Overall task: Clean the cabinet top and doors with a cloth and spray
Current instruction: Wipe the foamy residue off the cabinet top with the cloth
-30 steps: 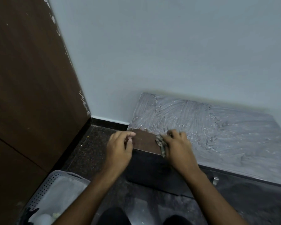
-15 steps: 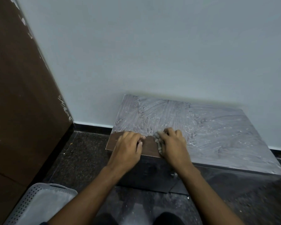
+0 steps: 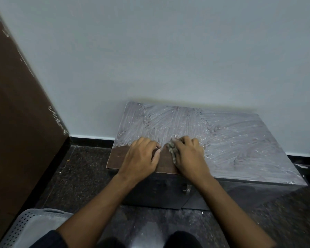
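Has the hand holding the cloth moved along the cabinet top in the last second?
Yes, slightly. The right hand with the cloth has slid back from the front edge of the cabinet top toward the wall, widening the wiped brown patch.

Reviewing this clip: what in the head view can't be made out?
- Cloth: mostly hidden under the right hand.
- Basket: cut off by the bottom-left edge; contents unseen.
- Spray: not in view.
- Cabinet doors: dark and foreshortened; only a handle shows.
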The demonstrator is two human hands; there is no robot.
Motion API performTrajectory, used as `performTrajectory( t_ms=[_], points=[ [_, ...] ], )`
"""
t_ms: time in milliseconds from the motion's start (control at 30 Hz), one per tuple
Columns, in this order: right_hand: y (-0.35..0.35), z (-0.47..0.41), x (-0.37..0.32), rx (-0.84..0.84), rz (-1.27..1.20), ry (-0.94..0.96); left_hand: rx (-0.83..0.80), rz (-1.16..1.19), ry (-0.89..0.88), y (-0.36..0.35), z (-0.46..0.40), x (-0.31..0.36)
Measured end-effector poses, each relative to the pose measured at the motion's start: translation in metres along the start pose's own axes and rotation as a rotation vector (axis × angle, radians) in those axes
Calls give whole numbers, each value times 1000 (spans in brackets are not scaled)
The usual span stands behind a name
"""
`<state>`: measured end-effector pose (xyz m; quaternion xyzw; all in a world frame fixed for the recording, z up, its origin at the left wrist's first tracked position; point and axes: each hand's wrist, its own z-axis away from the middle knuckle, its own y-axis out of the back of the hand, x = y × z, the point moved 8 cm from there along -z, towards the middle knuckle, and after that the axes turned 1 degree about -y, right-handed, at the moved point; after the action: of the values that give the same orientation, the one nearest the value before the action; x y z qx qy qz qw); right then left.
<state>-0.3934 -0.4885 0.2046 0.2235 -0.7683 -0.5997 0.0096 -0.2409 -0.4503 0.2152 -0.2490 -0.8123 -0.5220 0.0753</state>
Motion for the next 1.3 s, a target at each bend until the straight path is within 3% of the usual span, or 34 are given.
performTrajectory(
  t_ms=[133, 367, 633, 833, 1067, 1233, 1300],
  points=[
    [1, 34, -14, -44, -54, 152, 6, 18, 10, -5, -4, -4],
    [-2, -43, 37, 46, 46, -139, -25, 57, 46, -8, -8, -7],
    [-1, 23, -10, -2, -22, 87, 38, 155, 27, -4, -20, 12],
    [0, -13, 18, 20, 22, -96, 63, 146, 63, 5, -9, -2],
    [3, 32, -18, -23, -91, 133, 53, 161, 60, 3, -1, -1],
    [6, -11, 36, -23, -27, -66, 54, 257, 92, 2, 2, -12],
    [3, -8, 27, -45, -8, -53, 110, 334, 153, 7, 2, -17]
  ],
)
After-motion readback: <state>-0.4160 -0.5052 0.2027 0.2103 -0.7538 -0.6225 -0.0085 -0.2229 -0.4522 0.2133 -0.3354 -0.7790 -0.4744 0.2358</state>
